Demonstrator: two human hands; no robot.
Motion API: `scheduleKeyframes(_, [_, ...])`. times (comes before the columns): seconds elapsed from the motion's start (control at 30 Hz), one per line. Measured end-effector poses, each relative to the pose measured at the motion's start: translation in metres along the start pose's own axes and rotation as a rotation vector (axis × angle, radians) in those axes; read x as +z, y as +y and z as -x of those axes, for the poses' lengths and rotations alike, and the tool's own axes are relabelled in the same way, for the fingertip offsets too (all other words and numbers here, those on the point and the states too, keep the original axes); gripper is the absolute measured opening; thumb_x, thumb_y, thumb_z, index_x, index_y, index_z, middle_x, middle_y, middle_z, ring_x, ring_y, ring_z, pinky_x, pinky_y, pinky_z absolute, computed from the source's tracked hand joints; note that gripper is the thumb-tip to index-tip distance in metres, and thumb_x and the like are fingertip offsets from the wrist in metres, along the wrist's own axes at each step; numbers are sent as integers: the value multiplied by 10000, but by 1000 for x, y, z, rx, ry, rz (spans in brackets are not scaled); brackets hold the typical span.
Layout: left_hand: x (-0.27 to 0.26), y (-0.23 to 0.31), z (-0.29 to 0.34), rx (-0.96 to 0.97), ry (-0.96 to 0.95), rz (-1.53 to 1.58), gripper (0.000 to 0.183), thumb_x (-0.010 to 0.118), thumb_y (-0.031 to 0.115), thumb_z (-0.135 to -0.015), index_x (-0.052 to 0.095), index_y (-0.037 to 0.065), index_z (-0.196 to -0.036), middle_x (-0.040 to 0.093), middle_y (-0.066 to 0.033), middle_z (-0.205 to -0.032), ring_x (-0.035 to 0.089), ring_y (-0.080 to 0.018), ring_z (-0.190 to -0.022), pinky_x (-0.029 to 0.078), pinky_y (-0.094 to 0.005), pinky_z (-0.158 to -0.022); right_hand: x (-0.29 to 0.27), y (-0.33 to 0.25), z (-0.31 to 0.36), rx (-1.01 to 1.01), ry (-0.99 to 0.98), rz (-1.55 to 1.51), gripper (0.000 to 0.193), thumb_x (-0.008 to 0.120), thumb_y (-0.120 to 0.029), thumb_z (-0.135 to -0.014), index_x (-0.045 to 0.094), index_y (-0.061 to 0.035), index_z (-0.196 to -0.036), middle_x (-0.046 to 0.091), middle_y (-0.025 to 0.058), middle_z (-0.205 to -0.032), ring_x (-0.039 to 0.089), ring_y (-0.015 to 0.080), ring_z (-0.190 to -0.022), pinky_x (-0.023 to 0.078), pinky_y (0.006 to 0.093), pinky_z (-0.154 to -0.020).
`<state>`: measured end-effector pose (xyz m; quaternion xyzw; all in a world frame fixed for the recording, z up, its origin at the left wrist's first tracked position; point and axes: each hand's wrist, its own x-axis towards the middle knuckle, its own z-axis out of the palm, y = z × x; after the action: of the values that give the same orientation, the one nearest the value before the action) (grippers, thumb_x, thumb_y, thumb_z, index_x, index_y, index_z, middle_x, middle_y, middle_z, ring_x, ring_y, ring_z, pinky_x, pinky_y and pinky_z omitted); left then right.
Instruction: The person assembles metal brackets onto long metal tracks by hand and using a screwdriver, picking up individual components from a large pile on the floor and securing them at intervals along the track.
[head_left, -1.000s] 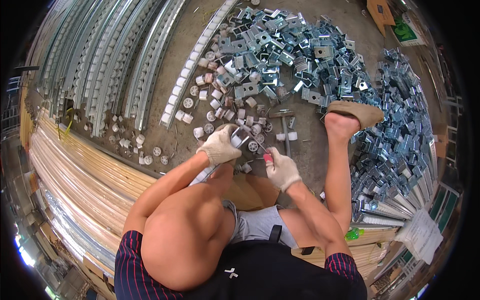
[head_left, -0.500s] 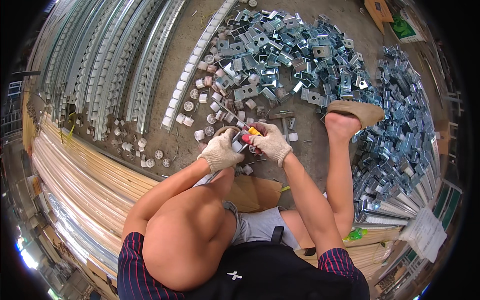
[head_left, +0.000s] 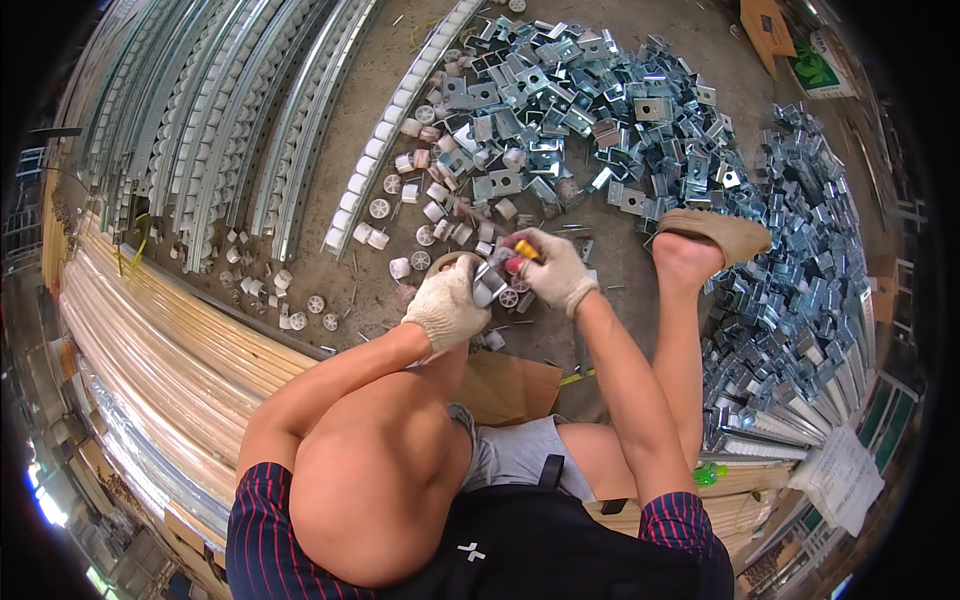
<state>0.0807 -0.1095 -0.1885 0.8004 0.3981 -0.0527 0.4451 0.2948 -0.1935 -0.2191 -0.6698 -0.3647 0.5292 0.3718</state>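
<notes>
My left hand point(head_left: 448, 303), in a cream knit work glove, is closed around a shiny metal piece with a white roller point(head_left: 484, 293) at its end. Its far side is hidden by the glove. Just to the right, my right hand point(head_left: 558, 272), in a matching glove, grips a tool with a yellow handle point(head_left: 527, 250), which looks like a screwdriver. The tool's shaft is blurred. Loose white rollers point(head_left: 400, 268) lie on the floor just beyond both hands.
Long metal roller tracks point(head_left: 290, 190) lie at the far left, with a single roller track point(head_left: 372, 150) nearer the middle. Bent metal brackets point(head_left: 650, 108) are heaped ahead and to the right. A flat cardboard piece point(head_left: 510, 388) lies under my hands; wrapped pale strips point(head_left: 160, 350) line the left.
My right hand has moved slightly right and up, turning with the yellow-handled tool. My left hand keeps its hold on the metal piece, almost in place.
</notes>
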Motion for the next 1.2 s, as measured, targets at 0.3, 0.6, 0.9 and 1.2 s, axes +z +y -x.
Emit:
scheduleKeyframes(0.3, [-19,-3,-1,-10,-153,45,787,777,459,-793,539,51,-1423,703,-268,-1200,672,-414,-1164,519,-475,-1014,-29,16,34,-86,166,378,336,755,-205,-913,698,-12,-1183,748,197,-1043,735,290,-931,569,372,-849])
scheduleKeyframes(0.6, [-13,-10,-15,-294,-256,295,672,582,573,-949,661,16,-1317,731,-228,-1166,708,-319,-1102,520,-417,-970,12,86,97,-78,703,743,350,731,-221,-898,653,-50,-1193,661,170,-1074,672,407,-977,552,488,-846])
scheduleKeyframes(0.9, [20,-43,-28,-261,-218,505,579,568,494,-983,679,21,-1299,755,-171,-1035,742,-223,-918,562,-371,-842,-63,-5,-84,143,710,242,454,655,-362,-983,611,-133,-1373,742,156,-1085,718,319,-958,561,411,-849])
scheduleKeyframes(1.2, [-8,-22,-10,-316,-239,404,740,711,631,-878,674,18,-1291,754,-136,-1020,727,-182,-850,558,-333,-820,-78,-34,-92,-53,334,908,451,813,-235,-837,663,-216,-1262,605,164,-1286,628,359,-1187,535,458,-963])
